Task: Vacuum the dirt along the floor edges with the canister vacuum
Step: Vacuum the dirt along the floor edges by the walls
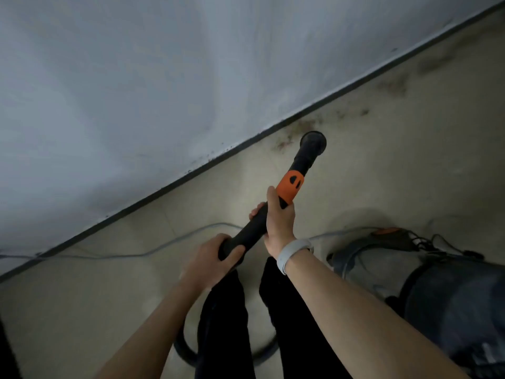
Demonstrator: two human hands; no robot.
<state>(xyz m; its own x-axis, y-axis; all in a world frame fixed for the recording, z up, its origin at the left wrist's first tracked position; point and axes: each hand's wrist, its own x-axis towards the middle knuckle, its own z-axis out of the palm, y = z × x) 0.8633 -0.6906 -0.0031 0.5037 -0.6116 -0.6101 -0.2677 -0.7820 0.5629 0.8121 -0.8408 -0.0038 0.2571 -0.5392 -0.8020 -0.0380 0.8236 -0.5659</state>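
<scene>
Beside the baseboard [175, 184], both hands grip a smooth, seemingly plastic wand [254, 228].

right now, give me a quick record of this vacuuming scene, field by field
left hand: left hand grips the rear end of the wand
right hand: right hand grips the wand just below its orange collar
nozzle: round nozzle near the baseboard
dirt: dirt along the floor edge beyond the nozzle
canister: vacuum canister on the person's right
</scene>
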